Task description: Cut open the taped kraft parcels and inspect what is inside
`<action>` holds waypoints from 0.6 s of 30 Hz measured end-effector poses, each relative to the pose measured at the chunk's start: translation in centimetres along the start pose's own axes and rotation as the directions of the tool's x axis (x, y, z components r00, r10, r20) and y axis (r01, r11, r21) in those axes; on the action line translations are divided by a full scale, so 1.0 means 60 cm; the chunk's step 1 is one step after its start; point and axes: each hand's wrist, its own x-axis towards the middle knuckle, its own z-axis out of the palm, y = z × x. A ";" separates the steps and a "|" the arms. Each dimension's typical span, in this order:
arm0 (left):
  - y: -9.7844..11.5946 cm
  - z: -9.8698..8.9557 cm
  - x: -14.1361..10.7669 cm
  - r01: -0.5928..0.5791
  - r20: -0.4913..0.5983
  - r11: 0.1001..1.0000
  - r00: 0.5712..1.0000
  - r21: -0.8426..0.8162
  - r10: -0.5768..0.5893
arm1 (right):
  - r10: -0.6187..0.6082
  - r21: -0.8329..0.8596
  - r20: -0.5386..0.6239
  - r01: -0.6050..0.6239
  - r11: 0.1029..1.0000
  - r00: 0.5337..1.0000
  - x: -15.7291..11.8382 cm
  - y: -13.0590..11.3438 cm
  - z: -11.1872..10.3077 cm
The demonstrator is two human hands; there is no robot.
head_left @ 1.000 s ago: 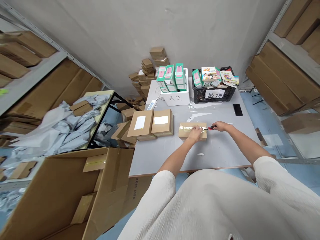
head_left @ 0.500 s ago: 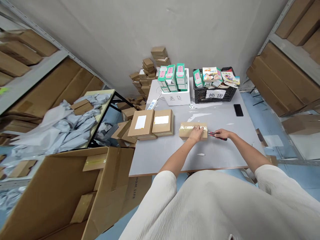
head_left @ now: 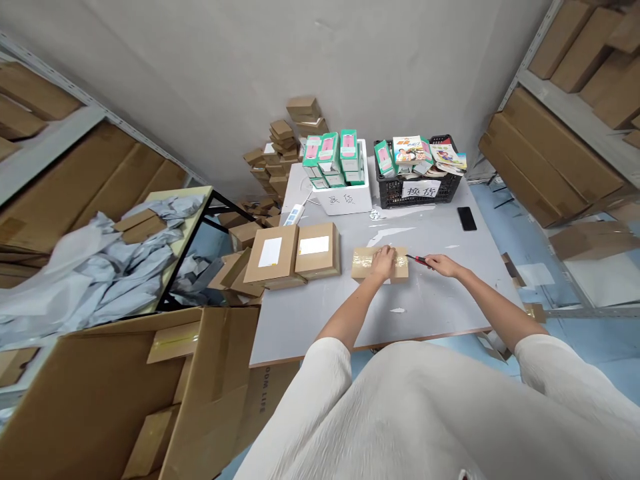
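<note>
The left hand (head_left: 384,262) lies palm-down on a small kraft cardboard box (head_left: 367,265) banded with clear packing tape, fingers open and pressing on its top without gripping it. The right hand (head_left: 443,265) is curled shut around a slim red-and-black utility knife (head_left: 419,260), its tip at the box's right end; whether it touches the box is too small to tell.

The box sits right of centre on a pale grey bench (head_left: 425,313). Just left of it lie two larger kraft cardboard boxes (head_left: 316,250) with white labels. Toward the top edge stand a white foam box (head_left: 343,203) packed with green-and-white cartons and a black plastic crate (head_left: 400,195) of booklets. A black smartphone (head_left: 467,218) lies upper right of the hands.
</note>
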 end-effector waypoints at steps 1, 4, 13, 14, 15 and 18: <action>-0.001 0.002 0.003 -0.011 0.000 1.000 1.000 0.012 0.011 | -0.037 -0.048 -0.018 0.036 0.998 0.999 -0.004 -0.001 0.003; -0.003 0.006 0.009 -0.068 0.015 0.997 0.998 0.043 0.067 | -0.119 -0.195 -0.035 0.110 0.975 0.992 -0.016 -0.002 0.012; -0.008 0.004 0.024 -0.070 0.067 0.997 0.995 0.028 0.068 | -0.095 -0.368 -0.047 0.071 0.927 0.994 -0.018 -0.002 0.027; -0.007 0.004 0.024 -0.076 0.064 0.997 0.995 0.031 0.074 | -0.097 -0.367 -0.050 0.072 0.928 0.994 -0.017 -0.001 0.028; -0.006 0.006 0.022 -0.087 0.057 0.995 0.995 0.040 0.085 | -0.101 -0.365 -0.054 0.074 0.928 0.993 -0.017 0.001 0.030; -0.004 0.015 0.011 -0.106 0.023 0.992 0.994 0.068 0.105 | -0.113 -0.356 -0.073 0.080 0.931 0.991 -0.019 0.005 0.037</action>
